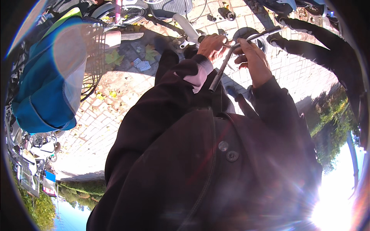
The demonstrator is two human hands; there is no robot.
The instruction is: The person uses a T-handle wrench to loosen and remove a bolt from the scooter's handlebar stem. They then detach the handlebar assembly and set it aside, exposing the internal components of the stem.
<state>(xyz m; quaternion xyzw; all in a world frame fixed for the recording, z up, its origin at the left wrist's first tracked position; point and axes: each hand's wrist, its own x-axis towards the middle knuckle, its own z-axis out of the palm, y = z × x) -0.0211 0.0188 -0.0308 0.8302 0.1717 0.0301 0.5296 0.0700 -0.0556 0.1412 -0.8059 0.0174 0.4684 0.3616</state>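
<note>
A metal three-armed socket wrench [221, 73], shaped like a Y, is gripped near its hub by my right hand [255, 61]. One arm of it points down toward my coat and another reaches up to the right. Its third, short arm runs toward my left hand [212, 47]. That hand is closed beside the hub, at the end of a pale bicycle frame tube [186, 27]; what its fingers hold is hidden. Below the hands, my dark trousers and shoes are partly covered by my sleeves.
A wire basket [92, 61] with a blue and grey bag [48, 84] stands at left. A bicycle wheel [125, 14] is at the top. Cards [142, 65] and leaves [114, 57] lie on the brick paving. Another person's dark-clothed legs [320, 48] are at right.
</note>
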